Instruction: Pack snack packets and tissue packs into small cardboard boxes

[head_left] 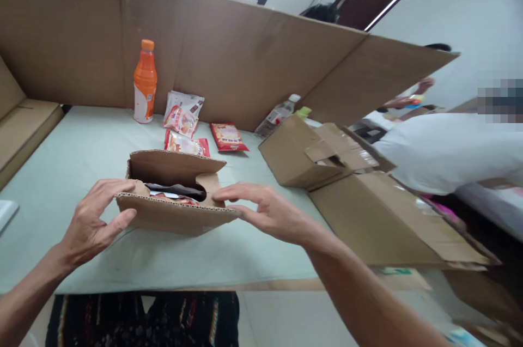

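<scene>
A small open cardboard box (175, 219) stands on the pale green tablecloth in front of me. Dark and reddish packets (180, 192) show inside, partly hidden by its walls. My left hand (95, 216) holds the box's left end, fingers at the side flap and thumb by the near wall. At the right end, my right hand (261, 208) has its fingers on the folded-in flap and its thumb at the near corner. Just behind the box lie a red-and-white snack packet (186, 142), a white packet (183, 110) and a red packet (229, 137).
An orange drink bottle (145, 83) stands by the tall cardboard partition (237, 47). A clear bottle (280, 114) leans near open cardboard cartons (368, 216) at the right. A person in a white top (445, 148) is beyond them. Another carton (28, 129) sits at the left.
</scene>
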The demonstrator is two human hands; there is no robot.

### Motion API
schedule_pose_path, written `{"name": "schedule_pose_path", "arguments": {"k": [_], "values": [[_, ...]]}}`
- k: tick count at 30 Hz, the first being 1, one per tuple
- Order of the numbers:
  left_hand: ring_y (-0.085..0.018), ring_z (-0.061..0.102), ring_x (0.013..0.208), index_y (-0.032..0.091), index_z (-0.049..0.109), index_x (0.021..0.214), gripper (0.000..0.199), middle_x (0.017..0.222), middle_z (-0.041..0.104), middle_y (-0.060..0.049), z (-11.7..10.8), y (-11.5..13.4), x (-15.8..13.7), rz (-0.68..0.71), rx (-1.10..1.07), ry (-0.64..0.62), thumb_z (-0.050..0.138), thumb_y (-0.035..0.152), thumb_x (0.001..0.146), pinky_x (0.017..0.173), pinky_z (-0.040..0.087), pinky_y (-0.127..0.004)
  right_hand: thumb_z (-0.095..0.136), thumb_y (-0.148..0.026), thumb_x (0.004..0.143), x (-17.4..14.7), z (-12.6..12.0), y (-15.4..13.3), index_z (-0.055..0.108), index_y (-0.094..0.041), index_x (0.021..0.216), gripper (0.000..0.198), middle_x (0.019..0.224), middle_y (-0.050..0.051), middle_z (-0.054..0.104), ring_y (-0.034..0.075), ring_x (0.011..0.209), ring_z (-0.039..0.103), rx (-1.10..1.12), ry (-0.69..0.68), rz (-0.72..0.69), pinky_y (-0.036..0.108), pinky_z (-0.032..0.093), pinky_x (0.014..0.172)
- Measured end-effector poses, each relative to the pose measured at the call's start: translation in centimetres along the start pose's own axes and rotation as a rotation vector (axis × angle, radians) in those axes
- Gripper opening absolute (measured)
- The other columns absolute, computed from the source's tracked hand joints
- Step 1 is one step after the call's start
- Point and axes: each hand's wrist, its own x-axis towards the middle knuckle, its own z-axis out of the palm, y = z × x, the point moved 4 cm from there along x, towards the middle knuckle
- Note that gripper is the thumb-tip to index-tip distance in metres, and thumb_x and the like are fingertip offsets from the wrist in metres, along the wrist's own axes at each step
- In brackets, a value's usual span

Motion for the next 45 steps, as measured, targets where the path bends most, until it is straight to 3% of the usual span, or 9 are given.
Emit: {"name": "schedule_pose_path", "arguments": {"k": [5, 9, 12, 18, 23, 28, 33, 39, 45], "values": [[-0.024, 0.073, 0.101, 0.022, 0.069, 0.120, 0.027, 0.112, 0.078, -0.007, 0.2, -0.3, 0.8, -0.155, 0.062, 0.062, 0.057, 0.039, 0.102, 0.094, 0.061, -0.041, 0.044, -0.017, 0.098, 0.8, 0.9, 0.1, 0.077, -0.029, 0.119, 0.040, 0.120, 0.003, 0.080, 0.022, 0.112, 0.074, 0.049, -0.089, -0.090, 0.044, 0.061, 0.100], [-0.022, 0.071, 0.092, 0.021, 0.064, 0.133, 0.039, 0.112, 0.075, -0.007, 0.4, -0.9, 1.0, -0.242, 0.104, 0.050, 0.061, 0.039, 0.098, 0.087, 0.063, -0.039, 0.047, -0.028, 0.103, 1.2, -1.3, 0.9, 0.072, -0.029, 0.129, 0.036, 0.124, 0.006, 0.078, 0.024, 0.110, 0.074, 0.063, 0.267, 0.013, 0.045, 0.062, 0.096], [-0.026, 0.069, 0.111, 0.022, 0.059, 0.139, 0.041, 0.127, 0.068, -0.010, 0.7, -0.5, 1.2, -0.198, 0.138, 0.080, 0.057, 0.032, 0.099, 0.095, 0.063, -0.043, 0.054, -0.043, 0.102, 1.8, -1.7, 1.1, 0.054, -0.030, 0.153, 0.053, 0.153, 0.009, 0.061, 0.030, 0.135, 0.062, 0.012, 0.444, -0.010, 0.051, 0.056, 0.106], [-0.034, 0.055, 0.139, 0.025, 0.062, 0.136, 0.036, 0.153, 0.054, -0.014, 1.7, -0.7, 0.8, -0.096, 0.207, 0.059, 0.053, 0.029, 0.102, 0.113, 0.052, -0.058, 0.050, -0.059, 0.103, 1.1, 4.0, 0.7, 0.046, -0.021, 0.161, 0.069, 0.159, 0.018, 0.054, 0.036, 0.149, 0.048, -0.241, 0.048, -0.256, 0.060, 0.040, 0.119], [-0.030, 0.061, 0.130, 0.023, 0.070, 0.122, 0.032, 0.127, 0.073, -0.010, 2.3, -1.4, 1.0, -0.039, 0.160, 0.003, 0.047, 0.023, 0.101, 0.112, 0.052, -0.057, 0.052, -0.069, 0.100, 0.5, 4.8, 1.8, 0.047, -0.024, 0.161, 0.076, 0.168, 0.018, 0.042, 0.037, 0.155, 0.037, -0.326, 0.018, -0.330, 0.062, 0.033, 0.123], [-0.033, 0.060, 0.128, 0.021, 0.074, 0.115, 0.033, 0.137, 0.065, -0.014, 2.7, -1.8, 0.8, -0.094, 0.178, 0.077, 0.045, 0.022, 0.099, 0.108, 0.055, -0.056, 0.063, -0.072, 0.092, 2.9, 4.7, 3.1, 0.050, -0.034, 0.158, 0.077, 0.175, 0.013, 0.027, 0.039, 0.161, 0.023, -0.273, -0.072, -0.374, 0.065, 0.028, 0.124], [-0.036, 0.054, 0.138, 0.031, 0.068, 0.129, 0.035, 0.145, 0.060, -0.008, 2.9, -2.5, -0.1, -0.058, 0.120, 0.125, 0.046, 0.023, 0.102, 0.117, 0.046, -0.063, 0.070, -0.059, 0.089, 3.5, 5.0, 2.7, 0.057, -0.032, 0.153, 0.072, 0.172, 0.012, 0.035, 0.038, 0.159, 0.025, -0.278, -0.057, -0.346, 0.064, 0.030, 0.123], [-0.041, 0.058, 0.130, 0.044, 0.048, 0.151, 0.047, 0.164, 0.040, -0.001, 2.7, -4.2, 0.3, -0.147, 0.052, 0.005, 0.046, 0.039, 0.105, 0.104, 0.056, -0.064, 0.065, -0.054, 0.092, -4.3, 3.3, 4.2, 0.057, -0.028, 0.153, 0.067, 0.168, 0.013, 0.041, 0.036, 0.158, 0.030, -0.327, 0.165, -0.181, 0.062, 0.035, 0.121], [-0.040, 0.064, 0.126, 0.033, 0.061, 0.134, 0.041, 0.158, 0.043, -0.008, 6.8, -7.5, 0.7, -0.215, 0.130, -0.156, 0.049, 0.055, 0.101, 0.071, 0.064, -0.041, 0.060, -0.050, 0.094, -18.2, -1.6, 11.4, 0.065, -0.030, 0.145, 0.054, 0.155, 0.013, 0.056, 0.039, 0.145, 0.049, -0.544, 0.539, 0.398, 0.064, 0.040, 0.119]]}}
